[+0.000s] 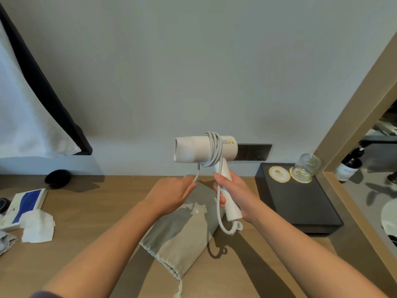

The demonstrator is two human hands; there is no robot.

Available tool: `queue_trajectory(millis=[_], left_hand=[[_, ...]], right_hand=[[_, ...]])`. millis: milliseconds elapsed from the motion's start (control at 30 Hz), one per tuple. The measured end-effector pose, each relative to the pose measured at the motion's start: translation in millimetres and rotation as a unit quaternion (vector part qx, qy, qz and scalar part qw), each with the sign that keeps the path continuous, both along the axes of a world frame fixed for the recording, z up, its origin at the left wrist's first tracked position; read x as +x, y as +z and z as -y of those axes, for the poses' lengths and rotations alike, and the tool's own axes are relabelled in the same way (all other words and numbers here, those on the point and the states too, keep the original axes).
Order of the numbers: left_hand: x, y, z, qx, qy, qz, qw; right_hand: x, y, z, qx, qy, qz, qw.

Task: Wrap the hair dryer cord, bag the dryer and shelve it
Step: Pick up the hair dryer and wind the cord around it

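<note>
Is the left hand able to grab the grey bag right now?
Probably yes, but not straight away. The grey bag lies just under the left hand with nothing between them, yet that hand is holding the cord, so it would have to let go first.

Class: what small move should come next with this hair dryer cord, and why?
Probably one more turn: the left hand carries the cord over the hair dryer barrel. The right hand grips the handle, several turns circle the barrel, and a loose length hangs free.
</note>
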State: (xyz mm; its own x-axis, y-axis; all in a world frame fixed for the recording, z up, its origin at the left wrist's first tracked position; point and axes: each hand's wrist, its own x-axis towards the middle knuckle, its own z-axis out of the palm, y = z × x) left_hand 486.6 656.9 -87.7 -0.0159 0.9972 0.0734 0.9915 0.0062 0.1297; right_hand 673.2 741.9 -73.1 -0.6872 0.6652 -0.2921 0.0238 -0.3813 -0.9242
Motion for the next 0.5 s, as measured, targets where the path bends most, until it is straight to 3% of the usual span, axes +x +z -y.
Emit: queue_trajectory(millis=[167,367,500], left_hand=[[7.4,4.4,1.7,-0.018,-0.031,-0.051,0.998],[3.8,10.6,2.3,-0.018,-0.091,-0.08,0.992],[-0.7,11.4,-1.4,0.009,-0.122,-0.112,0.986]], right_hand=[[-1.0,-4.3,-0.5,0.002,-0.003,0.054,0.999],[-0.1,-20.8,-9.1,0.098,0.021,0.193,0.976],[4.2,-30.1,-8.1,0.21,0.071,0.281,0.934]])
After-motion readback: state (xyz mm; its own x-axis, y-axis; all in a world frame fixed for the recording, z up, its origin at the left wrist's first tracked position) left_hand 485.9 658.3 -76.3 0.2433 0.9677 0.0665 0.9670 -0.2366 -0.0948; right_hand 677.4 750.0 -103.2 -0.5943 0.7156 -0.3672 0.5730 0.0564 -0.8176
